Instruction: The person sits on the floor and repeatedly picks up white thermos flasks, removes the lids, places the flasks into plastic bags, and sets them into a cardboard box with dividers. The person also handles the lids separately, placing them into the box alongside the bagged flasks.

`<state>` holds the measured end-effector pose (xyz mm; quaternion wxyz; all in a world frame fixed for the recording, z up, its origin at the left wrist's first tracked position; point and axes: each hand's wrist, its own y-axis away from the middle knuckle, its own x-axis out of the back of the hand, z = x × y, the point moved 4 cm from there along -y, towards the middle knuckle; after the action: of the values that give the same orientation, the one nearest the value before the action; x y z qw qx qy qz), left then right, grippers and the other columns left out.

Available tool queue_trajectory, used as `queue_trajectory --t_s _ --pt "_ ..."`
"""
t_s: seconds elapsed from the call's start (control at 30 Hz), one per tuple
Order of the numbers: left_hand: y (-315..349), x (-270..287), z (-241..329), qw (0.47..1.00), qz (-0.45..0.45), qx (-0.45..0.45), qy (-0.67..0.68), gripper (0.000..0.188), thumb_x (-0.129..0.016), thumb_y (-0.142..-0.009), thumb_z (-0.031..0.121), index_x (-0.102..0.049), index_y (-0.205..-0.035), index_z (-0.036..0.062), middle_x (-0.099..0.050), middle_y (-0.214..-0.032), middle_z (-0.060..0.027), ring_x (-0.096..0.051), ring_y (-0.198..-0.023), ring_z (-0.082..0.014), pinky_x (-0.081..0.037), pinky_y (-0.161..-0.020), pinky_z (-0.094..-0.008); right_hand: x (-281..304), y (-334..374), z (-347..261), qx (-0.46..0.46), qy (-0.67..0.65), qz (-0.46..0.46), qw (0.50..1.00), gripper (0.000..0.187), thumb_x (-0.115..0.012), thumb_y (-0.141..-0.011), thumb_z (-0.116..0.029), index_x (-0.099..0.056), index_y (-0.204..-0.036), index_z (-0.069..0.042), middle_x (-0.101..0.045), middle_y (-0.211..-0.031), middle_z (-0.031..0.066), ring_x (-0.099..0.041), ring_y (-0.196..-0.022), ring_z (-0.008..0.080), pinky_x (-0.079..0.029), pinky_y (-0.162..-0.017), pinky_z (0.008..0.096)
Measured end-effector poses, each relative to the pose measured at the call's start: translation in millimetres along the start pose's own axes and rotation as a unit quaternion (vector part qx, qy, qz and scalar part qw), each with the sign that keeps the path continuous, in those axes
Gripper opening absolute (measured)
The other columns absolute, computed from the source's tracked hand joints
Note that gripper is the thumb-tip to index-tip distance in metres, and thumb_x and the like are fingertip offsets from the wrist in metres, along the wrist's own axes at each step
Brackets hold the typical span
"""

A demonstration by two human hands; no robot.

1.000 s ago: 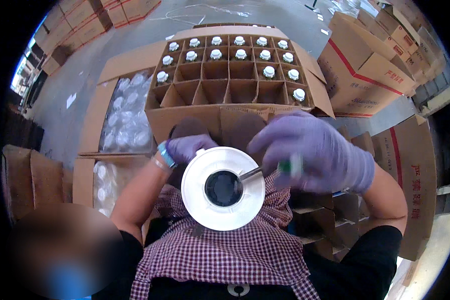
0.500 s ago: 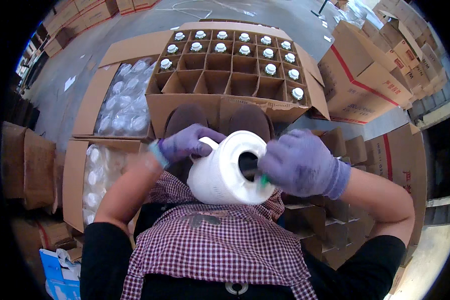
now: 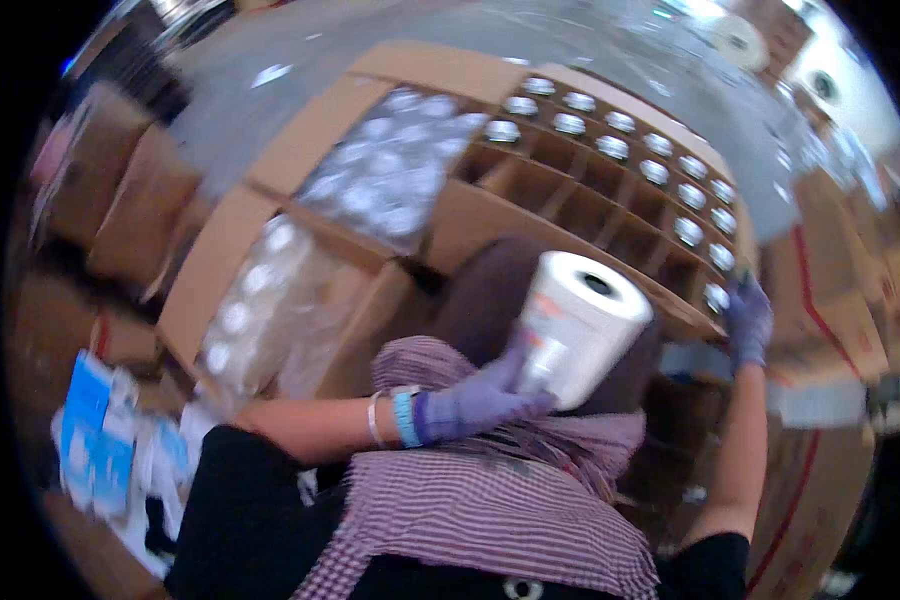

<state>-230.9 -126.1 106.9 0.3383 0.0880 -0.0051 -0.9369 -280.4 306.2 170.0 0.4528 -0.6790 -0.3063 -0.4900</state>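
Observation:
A white cylindrical container [image 3: 582,335] stands tilted over my lap, with a round dark opening in its top and a blurred orange-grey patch on its side. My left hand [image 3: 480,395], in a purple glove, grips it low on its left side, thumb pointing up. To the right, my right hand [image 3: 749,322], gloved alike, is at the near right corner of a divided carton [image 3: 530,212]. Its fingers are smeared by motion, so their hold is unclear. Beside them, a white-capped bottle [image 3: 716,297] stands in the corner cell; several more fill the far and right cells.
Left of the divided carton is an open box [image 3: 300,150] of clear wrapped pieces, with another open box [image 3: 195,290] nearer me. A sealed-looking carton [image 3: 820,290] with a red stripe stands on the right. Blue and white packaging [image 3: 95,440] lies at lower left.
My right hand has left the container's opening, where something green showed, and reached out to the carton's right corner. My left hand has shifted its hold. The view has swung and blurred.

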Motion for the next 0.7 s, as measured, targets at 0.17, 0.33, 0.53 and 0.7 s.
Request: queue_trajectory --t_s 0.17,0.33,0.53,0.7 --pt "22.2 104.9 3.8 0.998 -0.048 0.036 -0.015 0.071 -0.064 -0.1 0.027 -0.028 -0.158 0.0065 -0.062 -0.13 -0.0099 -0.057 -0.121 -0.0189 -0.044 -0.107 -0.0356 -103.0 -0.6 100.3 -0.054 0.218 -0.178 0.958 0.047 -0.052 -0.097 -0.045 -0.069 -0.118 -0.006 -0.069 -0.109 0.0249 -0.065 -0.101 0.0459 -0.051 -0.086 0.0543" --pt "160.2 367.6 -199.9 0.754 0.618 0.118 -0.189 0.057 -0.082 -0.08 0.032 -0.064 -0.128 0.0081 -0.064 -0.124 -0.0141 -0.06 -0.114 -0.028 -0.05 -0.095 -0.0398 -122.1 2.8 72.2 -0.101 0.073 -0.157 0.98 0.057 -0.045 -0.101 -0.055 -0.064 -0.129 -0.008 -0.067 -0.118 0.0262 -0.063 -0.109 0.0454 -0.05 -0.09 0.0515" --pt "166.5 453.3 -195.4 0.497 0.387 0.514 -0.583 0.038 -0.073 -0.078 0.05 -0.074 -0.114 0.0382 -0.014 -0.167 -0.0112 -0.023 -0.148 -0.0476 -0.033 -0.115 -0.0523 -97.9 20.2 74.9 -0.053 0.089 -0.104 0.989 0.059 -0.06 -0.098 -0.047 -0.055 -0.137 -0.003 -0.061 -0.13 0.0239 -0.059 -0.119 0.0404 -0.047 -0.099 0.046" --pt "226.1 532.0 -194.5 0.71 0.343 0.297 -0.539 0.044 -0.06 -0.093 0.043 -0.073 -0.094 0.0012 -0.072 -0.083 -0.0191 -0.068 -0.078 -0.0334 -0.052 -0.077 -0.0429 -102.9 -5.4 67.2 0.006 -0.019 -0.049 0.999 0.044 -0.066 -0.096 -0.025 -0.057 -0.131 -0.001 -0.061 -0.126 0.0197 -0.06 -0.117 0.0335 -0.048 -0.099 0.0415"
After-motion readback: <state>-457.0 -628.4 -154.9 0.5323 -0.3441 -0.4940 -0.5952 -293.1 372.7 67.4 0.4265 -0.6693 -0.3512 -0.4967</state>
